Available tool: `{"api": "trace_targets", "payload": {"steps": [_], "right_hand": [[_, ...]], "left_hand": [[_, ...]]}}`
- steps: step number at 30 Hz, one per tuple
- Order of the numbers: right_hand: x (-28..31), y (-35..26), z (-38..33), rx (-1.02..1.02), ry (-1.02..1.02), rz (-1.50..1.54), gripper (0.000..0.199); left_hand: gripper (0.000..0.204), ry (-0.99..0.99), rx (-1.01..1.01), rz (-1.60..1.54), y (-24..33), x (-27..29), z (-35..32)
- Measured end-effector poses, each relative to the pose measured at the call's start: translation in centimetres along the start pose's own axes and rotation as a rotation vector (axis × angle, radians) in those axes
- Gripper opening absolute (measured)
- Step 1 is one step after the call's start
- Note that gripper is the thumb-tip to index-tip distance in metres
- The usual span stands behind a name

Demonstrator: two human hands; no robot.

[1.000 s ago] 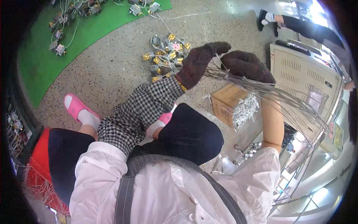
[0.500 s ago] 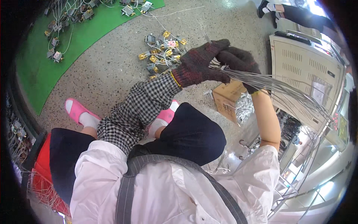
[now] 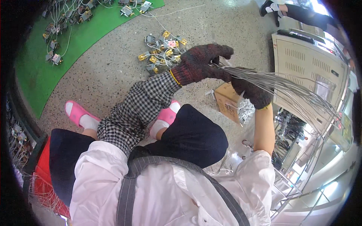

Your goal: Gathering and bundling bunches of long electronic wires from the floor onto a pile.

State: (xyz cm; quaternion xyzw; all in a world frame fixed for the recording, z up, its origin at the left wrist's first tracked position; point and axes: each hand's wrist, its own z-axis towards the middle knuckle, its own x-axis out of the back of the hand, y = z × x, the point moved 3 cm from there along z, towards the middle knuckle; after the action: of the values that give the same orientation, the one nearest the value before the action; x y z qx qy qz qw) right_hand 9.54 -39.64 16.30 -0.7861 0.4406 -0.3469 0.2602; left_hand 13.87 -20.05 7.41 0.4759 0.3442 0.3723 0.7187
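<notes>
Stretching from between both gloved hands toward the right, the wire bundle (image 3: 264, 80) hangs above the floor (image 3: 111, 60). The left hand's (image 3: 201, 62) grip is closed around its near end. The right hand (image 3: 253, 92) has dropped from beside the left fingertips, half a second ago, to beneath the wires; whether its grip is clamped I cannot tell. Below sits a cardboard box (image 3: 226, 104) with dark printing, too blurred to read, near a beige cabinet (image 3: 294, 60).

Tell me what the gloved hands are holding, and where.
A wire bundle: the left hand at its left end; the right hand against it, grip unclear.
</notes>
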Motion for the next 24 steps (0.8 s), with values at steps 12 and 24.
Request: {"api": "trace_targets", "payload": {"steps": [12,24], "right_hand": [[-4.0,0.0,-1.3,0.503,0.114,-0.998,0.015],[-1.6,-1.2,3.9,0.104,0.051,-0.287,0.033]], "left_hand": [[0.068,0.107,-0.336,0.284,-0.6,0.8,0.2],[0.028,0.234,-0.392,-0.188,-1.6,0.2,-1.7]]}}
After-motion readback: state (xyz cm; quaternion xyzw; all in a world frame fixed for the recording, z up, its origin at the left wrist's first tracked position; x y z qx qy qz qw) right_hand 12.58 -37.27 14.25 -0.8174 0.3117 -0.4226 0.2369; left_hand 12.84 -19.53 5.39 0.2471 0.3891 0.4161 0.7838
